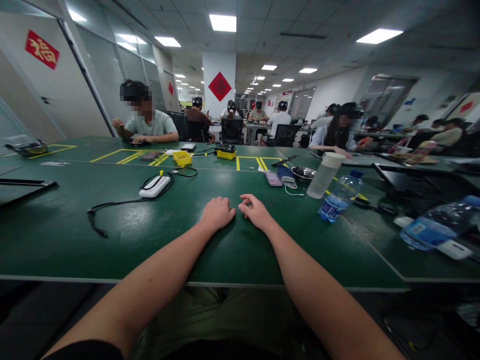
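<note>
My left hand (218,213) rests on the green table (150,245), its fingers curled under and pressed together, and whether something is beneath them is hidden. Just to its right, separated by a small gap, my right hand (256,210) touches the table with its fingers bent and slightly apart; nothing shows in it. Left of my hands lies a white power bank (155,186) with a black cable. A pink item (273,178) and a dark blue pouch (287,176) are beyond my right hand.
A frosted bottle (325,175), a water bottle (340,196) and a large tipped bottle (437,225) stand or lie at right. Yellow trays (182,159) (226,154) and a metal bowl (303,173) sit farther back. A person (150,122) sits across the table.
</note>
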### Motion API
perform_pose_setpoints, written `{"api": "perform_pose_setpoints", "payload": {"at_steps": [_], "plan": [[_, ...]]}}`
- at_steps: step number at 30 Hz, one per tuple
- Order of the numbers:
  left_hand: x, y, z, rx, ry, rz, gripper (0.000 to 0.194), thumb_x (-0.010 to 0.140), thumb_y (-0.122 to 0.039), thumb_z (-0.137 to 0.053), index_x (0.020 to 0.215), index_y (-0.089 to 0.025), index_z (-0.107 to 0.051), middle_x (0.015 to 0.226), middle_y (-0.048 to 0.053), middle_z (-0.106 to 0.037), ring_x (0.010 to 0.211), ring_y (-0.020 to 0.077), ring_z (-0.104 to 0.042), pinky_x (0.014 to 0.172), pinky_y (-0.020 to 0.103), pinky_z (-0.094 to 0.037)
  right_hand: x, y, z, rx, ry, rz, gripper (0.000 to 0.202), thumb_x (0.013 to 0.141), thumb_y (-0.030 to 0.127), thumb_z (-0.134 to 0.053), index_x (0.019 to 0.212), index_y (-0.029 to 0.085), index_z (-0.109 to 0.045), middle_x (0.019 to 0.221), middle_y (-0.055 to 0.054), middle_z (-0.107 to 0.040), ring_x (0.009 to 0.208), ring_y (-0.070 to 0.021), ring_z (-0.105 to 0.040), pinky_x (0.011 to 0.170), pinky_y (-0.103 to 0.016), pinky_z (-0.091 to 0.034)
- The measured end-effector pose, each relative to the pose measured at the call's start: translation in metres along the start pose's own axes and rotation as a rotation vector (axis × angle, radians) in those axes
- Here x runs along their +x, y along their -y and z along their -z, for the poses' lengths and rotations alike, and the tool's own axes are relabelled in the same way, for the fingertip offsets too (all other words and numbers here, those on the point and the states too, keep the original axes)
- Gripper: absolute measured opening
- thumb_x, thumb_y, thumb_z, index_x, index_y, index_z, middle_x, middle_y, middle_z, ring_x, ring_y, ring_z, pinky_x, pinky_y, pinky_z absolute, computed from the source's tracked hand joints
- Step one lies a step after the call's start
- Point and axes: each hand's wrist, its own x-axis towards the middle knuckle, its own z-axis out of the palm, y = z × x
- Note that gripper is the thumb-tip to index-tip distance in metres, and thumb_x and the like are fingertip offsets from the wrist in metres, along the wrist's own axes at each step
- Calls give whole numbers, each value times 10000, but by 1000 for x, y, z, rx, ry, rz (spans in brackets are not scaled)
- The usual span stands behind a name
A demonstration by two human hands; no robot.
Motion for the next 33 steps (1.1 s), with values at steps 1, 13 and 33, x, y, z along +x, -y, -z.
{"api": "perform_pose_setpoints", "payload": {"at_steps": [1, 13, 33], "plan": [[-1, 0, 0, 71, -2, -21, 257, 769, -414, -573, 810, -160, -584, 917, 147, -586, 979, 295, -510, 857, 369, -365, 0, 0, 0, 0, 0, -3, 409, 770, 372, -584, 1128, 190, -507, 880, 3, -562, 496, -68, -514, 517, -233, -430], [1, 32, 38, 495, 180, 44, 329, 907, -368, -348, 1062, -156, -545, 1083, 139, -534, 982, 238, -558, 825, 335, -421, -1, 1, 1, -31, 23, -25, 329, 789, 358, -553, 1067, 180, -553, 844, 2, -568, 499, -73, -524, 530, -236, -431], [-25, 136, 141, 115, 279, 572, 479, 812, -511, -379, 764, -126, -661, 709, 114, -676, 653, 229, -635, 583, 280, -457, -1, 8, 2, -108, 77, -68, 220, 798, 320, -558, 919, 152, -633, 743, -12, -622, 550, -101, -553, 571, -234, -432]]}}
